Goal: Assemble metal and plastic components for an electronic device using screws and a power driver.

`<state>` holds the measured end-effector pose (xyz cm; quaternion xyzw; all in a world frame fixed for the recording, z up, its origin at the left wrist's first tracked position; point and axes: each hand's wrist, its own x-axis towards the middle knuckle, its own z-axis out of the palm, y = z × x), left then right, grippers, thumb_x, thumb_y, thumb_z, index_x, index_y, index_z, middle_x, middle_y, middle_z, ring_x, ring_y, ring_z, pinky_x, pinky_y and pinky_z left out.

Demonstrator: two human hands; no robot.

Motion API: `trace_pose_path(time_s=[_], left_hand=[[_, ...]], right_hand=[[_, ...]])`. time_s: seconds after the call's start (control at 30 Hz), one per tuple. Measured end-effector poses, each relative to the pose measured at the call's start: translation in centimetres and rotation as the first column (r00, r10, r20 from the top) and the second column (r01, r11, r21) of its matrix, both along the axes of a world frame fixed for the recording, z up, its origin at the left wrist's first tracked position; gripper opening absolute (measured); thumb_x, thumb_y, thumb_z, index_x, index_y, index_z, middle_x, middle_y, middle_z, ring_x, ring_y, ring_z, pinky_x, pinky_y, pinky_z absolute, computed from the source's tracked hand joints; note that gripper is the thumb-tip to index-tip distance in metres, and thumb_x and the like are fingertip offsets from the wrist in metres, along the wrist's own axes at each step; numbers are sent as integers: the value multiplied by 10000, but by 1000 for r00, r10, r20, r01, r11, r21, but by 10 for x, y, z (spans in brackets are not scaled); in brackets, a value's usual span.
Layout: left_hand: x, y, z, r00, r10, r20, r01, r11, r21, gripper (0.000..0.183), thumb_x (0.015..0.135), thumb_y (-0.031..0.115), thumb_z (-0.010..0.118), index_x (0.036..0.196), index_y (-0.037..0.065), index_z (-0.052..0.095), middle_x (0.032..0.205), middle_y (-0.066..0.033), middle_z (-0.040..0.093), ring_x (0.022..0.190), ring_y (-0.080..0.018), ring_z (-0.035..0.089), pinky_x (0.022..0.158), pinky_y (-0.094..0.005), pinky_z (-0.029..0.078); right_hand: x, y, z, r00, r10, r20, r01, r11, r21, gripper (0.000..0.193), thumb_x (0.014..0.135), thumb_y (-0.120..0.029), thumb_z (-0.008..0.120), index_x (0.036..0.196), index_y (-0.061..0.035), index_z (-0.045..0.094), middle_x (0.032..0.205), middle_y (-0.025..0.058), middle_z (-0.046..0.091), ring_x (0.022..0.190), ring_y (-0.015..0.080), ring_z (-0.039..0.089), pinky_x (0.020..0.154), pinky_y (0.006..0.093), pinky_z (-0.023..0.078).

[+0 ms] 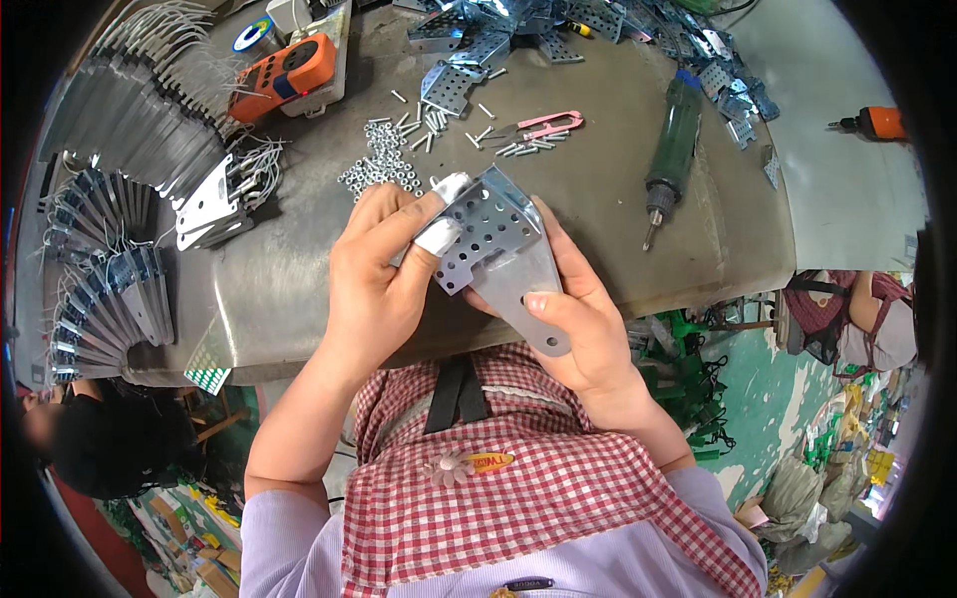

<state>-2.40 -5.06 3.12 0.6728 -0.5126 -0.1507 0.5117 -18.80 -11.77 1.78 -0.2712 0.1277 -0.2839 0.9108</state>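
Note:
Above the table's front edge I hold a perforated metal bracket (493, 221) together with a flat, tapered metal plate (520, 281). The bracket, bent along its edges, overlaps the upper part of the plate. My right hand (590, 337) is closed round the plate's right side, its thumb on the lower face near a hole. With white coverings on its thumb and index finger, my left hand (371, 274) is closed at the bracket's left edge. Whether a small fastener sits between those fingertips cannot be made out. Just beyond lie loose nuts (384, 157) and screws (431, 122).
Pink-handled snips (550, 124) lie beyond the bracket. A green electric screwdriver (676, 140) lies to the right, an orange-ended tool (881, 124) farther right. Perforated brackets (454, 88) pile up at the back. Wired metal plates (150, 125) and an orange device (286, 78) occupy the left.

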Motion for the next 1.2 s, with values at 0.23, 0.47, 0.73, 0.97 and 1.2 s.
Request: trace_pose_path(time_s=[0.23, 0.47, 0.73, 0.97, 1.2], left_hand=[[11, 3, -1, 997, -21, -69, 20, 1000, -15, 213, 791, 19, 574, 996, -31, 606, 703, -53, 453, 682, -139, 448, 612, -248, 382], [9, 8, -1, 999, -41, 8, 41, 996, -76, 235, 775, 18, 583, 1004, -23, 609, 677, -57, 427, 659, -160, 424, 599, -265, 367], [9, 7, -4, 997, -19, -73, 14, 997, -71, 239, 771, 37, 588, 1002, -19, 613, 668, -61, 429, 646, -172, 424, 589, -268, 361], [19, -7, 5, 805, 91, 586, 62, 970, -235, 241, 649, 58, 641, 882, 5, 605, 668, -76, 463, 672, -253, 451, 650, -353, 373], [-18, -1, -6, 991, 25, 130, -19, 999, -43, 247, 717, 111, 663, 874, 16, 499, 764, -101, 486, 679, -286, 478, 652, -344, 407]], right_hand=[[-1, 1, 4, 999, 43, 17, -43, 999, 7, 633, 798, 34, 441, 1380, -65, 214, 1332, 115, 366, 1182, 249, 427, 962, 435, 387], [2, 5, 7, 998, 49, -42, -49, 999, 12, 631, 797, 21, 448, 1378, -52, 211, 1329, 117, 370, 1181, 253, 428, 957, 433, 392], [3, 5, 13, 991, 81, -109, -76, 996, 51, 714, 733, -23, 483, 1383, -67, 192, 1337, 152, 338, 1198, 326, 398, 940, 501, 391], [2, 4, 5, 990, 116, 74, -128, 973, 192, 661, 762, 21, 444, 1377, -60, 217, 1333, 128, 359, 1184, 284, 420, 945, 475, 395], [2, 15, -9, 910, -323, -261, 65, 731, -679, 604, 779, 42, 461, 1350, -31, 279, 1316, 162, 389, 1181, 282, 434, 963, 369, 369]])
